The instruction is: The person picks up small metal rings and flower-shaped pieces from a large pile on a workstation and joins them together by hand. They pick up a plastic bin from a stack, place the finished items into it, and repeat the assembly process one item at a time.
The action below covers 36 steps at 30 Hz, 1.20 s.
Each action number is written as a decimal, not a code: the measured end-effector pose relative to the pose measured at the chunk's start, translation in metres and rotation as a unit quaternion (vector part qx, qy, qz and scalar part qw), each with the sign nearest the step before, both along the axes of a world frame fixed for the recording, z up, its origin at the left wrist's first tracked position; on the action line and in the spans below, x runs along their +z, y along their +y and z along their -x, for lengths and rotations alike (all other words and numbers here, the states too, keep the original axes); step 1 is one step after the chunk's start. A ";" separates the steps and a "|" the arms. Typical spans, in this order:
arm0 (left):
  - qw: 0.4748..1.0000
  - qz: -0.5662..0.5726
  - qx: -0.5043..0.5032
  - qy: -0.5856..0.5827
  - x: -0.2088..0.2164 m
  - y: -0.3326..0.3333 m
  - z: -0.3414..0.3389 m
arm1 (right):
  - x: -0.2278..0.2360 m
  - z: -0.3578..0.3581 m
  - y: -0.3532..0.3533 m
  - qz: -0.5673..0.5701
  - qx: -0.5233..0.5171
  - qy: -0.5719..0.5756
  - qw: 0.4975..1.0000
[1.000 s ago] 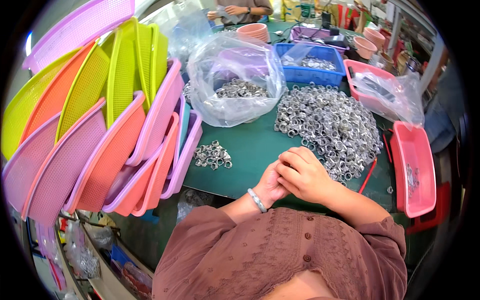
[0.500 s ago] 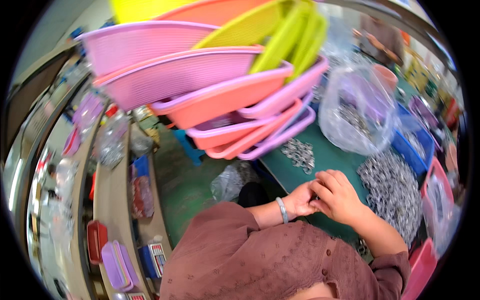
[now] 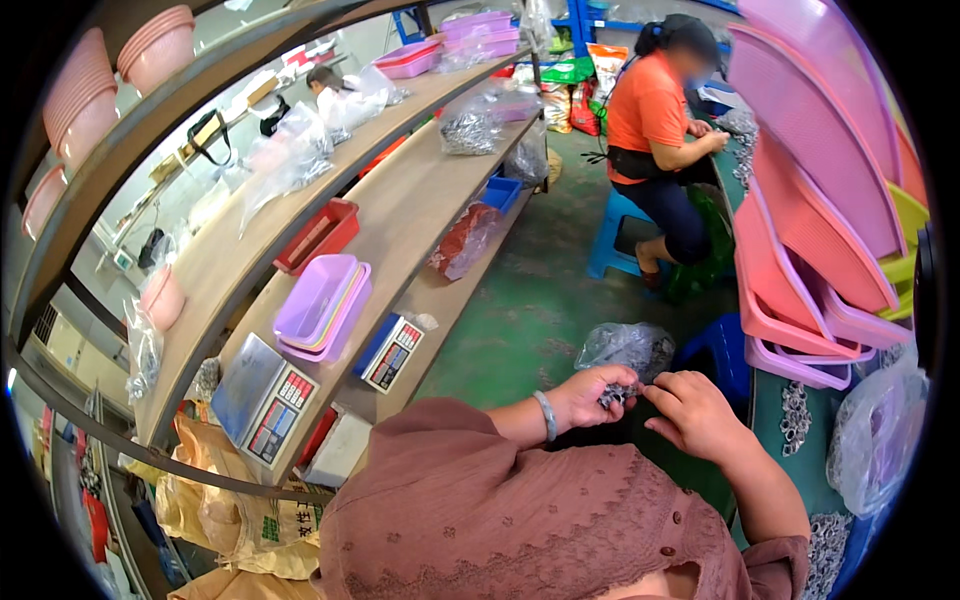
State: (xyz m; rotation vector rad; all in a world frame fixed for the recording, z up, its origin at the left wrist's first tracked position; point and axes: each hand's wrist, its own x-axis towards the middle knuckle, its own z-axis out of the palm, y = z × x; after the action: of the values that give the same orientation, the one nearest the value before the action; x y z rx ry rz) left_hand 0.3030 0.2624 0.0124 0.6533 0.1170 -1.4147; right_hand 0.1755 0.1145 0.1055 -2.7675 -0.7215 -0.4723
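My left hand, with a pale bangle on its wrist, is closed around a clump of small silver metal pieces. The pieces show between its thumb and fingers. Close against it on the right is my right hand, fingers bent and tips at the edge of the clump. Whatever those fingertips grip is too small to make out. Both hands are held in front of my body, beside the green table. On that table lies a small heap of linked metal pieces.
Tilted stacks of pink and purple baskets rise at the table's far right. A clear bag sits nearer. At left stand shelves with purple trays and a scale. A co-worker in orange sits on a blue stool.
My view has swung left, so the basket stacks now sit at the right and the shelves and co-worker show. My hands have opened up slightly, revealing metal pieces in the left one.
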 end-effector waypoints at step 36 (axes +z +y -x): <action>0.965 0.041 -0.260 0.011 0.006 -0.076 0.044 | 0.221 0.175 -0.177 0.200 -0.580 -0.276 0.740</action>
State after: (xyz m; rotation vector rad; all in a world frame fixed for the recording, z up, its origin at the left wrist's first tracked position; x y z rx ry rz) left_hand 0.2592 0.1864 0.0186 0.6240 -0.1064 -1.9209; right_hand 0.0006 -0.0621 0.3268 -3.1349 1.1467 -1.5285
